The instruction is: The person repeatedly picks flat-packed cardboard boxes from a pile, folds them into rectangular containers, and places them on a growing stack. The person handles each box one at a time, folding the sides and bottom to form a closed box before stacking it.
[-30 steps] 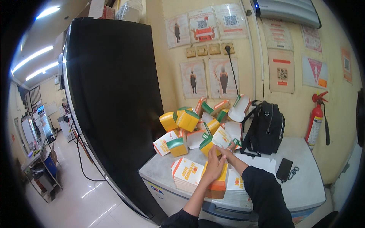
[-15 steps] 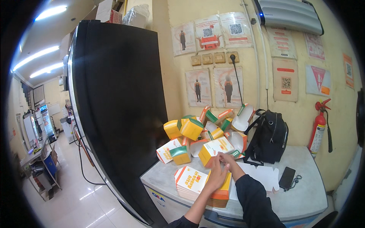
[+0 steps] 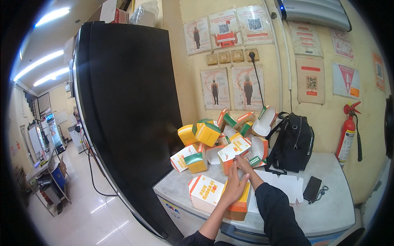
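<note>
A folded food carton (image 3: pixel 234 149), white on its top face with orange-yellow printing, stands tilted just beyond my hands. My right hand (image 3: pixel 247 167) is closed on its near edge, though the fingertips are partly hidden. Upright and fairly flat, my left hand (image 3: pixel 235 186) has its fingers stretched toward the carton's near side and its thumb apart. It is above a stack of flat yellow-orange carton blanks (image 3: pixel 238 210). To its left lies another stack of flat blanks (image 3: pixel 205 191), white with orange edges.
Several folded cartons (image 3: pixel 208 134) are heaped against the wall. A black backpack (image 3: pixel 292 143) stands right of them. White flat card (image 3: pixel 283 184) and a phone (image 3: pixel 312 188) lie on the white freezer top (image 3: pixel 330 209). A tall black cabinet (image 3: pixel 131 106) rises at left; a fire extinguisher (image 3: pixel 347 135) hangs at right.
The carton at my right hand has tipped, showing more orange on its near side. My left hand has turned, its thumb now apart from the fingers. The view has shifted slightly.
</note>
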A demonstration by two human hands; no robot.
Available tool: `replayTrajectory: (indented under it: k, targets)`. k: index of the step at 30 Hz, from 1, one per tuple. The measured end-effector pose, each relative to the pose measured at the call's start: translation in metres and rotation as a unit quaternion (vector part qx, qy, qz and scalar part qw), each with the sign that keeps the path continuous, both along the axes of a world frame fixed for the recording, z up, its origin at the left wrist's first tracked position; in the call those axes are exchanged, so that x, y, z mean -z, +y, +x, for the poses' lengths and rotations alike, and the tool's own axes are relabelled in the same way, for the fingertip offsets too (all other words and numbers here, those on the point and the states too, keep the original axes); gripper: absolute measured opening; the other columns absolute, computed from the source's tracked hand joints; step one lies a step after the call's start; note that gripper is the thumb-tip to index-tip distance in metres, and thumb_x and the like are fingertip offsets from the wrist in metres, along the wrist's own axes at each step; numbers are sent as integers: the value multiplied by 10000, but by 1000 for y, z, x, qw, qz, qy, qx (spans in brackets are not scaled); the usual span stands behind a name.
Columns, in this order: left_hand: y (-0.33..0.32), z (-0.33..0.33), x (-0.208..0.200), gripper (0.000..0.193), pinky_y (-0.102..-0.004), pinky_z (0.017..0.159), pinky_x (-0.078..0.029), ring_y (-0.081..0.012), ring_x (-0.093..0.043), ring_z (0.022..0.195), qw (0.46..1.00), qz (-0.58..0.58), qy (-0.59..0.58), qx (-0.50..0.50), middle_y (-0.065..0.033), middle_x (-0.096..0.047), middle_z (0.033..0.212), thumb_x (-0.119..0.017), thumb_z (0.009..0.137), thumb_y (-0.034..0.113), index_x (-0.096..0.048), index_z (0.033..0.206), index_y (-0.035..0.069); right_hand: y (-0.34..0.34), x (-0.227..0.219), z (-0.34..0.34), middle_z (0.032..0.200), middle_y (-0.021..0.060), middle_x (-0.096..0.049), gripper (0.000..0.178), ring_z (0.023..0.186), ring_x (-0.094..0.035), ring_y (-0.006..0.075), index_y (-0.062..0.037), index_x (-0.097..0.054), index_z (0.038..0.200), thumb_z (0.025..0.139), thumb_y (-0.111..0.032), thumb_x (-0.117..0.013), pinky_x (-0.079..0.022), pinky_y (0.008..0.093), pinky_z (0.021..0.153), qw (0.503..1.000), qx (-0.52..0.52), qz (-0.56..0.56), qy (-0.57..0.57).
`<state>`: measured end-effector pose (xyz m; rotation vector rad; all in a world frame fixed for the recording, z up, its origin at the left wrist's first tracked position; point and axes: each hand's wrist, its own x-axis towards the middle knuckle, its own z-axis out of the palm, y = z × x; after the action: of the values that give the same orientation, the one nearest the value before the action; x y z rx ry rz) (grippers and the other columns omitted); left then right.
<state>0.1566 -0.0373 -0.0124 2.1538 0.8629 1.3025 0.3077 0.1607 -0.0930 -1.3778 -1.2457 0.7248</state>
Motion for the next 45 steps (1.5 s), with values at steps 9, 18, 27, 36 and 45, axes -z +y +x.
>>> replayTrajectory:
  k: [9,18,27,36,45]
  targets:
    - [-5,3,-5,803,-394,1123,-126,-372,-92,1377,999,-2,-8,-48,-271,-75,1463,-497,918,369,-36,1406,-73,-44,-71,33,927,94,-646,337,759,-611,164,35,-586,1051,915,-252,-476,-484,296,689,986,61,123,90]
    - [-11,-5,-20,684,-366,1101,-187,-277,-234,1353,967,-134,-186,114,-197,-271,1439,-515,924,314,-182,1404,-40,-182,-185,47,891,50,-676,333,751,-619,77,13,-634,1020,909,-294,-567,-478,224,654,974,-224,15,1]
    - [-8,-13,-17,415,-303,917,-426,-158,-537,1088,890,-248,-366,107,-104,-553,1206,-568,905,198,-463,1231,-36,-222,-189,-1,1140,171,-543,464,1168,-444,300,-28,-529,1203,831,-291,-616,-285,433,989,880,-48,288,-375]
    - [18,-30,0,401,-369,959,-434,-248,-532,1114,659,-436,-542,285,-144,-520,1229,-509,896,91,-406,1264,-29,-284,-68,1,1307,190,-383,765,1260,-334,251,-110,-36,1435,914,-359,-538,-226,396,1059,927,-146,25,344]
    - [-5,-29,14,366,-324,880,-443,-205,-553,1024,934,-167,-317,-2,-139,-566,1109,-497,853,97,-458,1192,-34,-281,-42,-19,1261,168,-398,620,1222,-359,232,-85,-205,1359,918,-384,-522,-244,353,1027,954,-141,79,253]
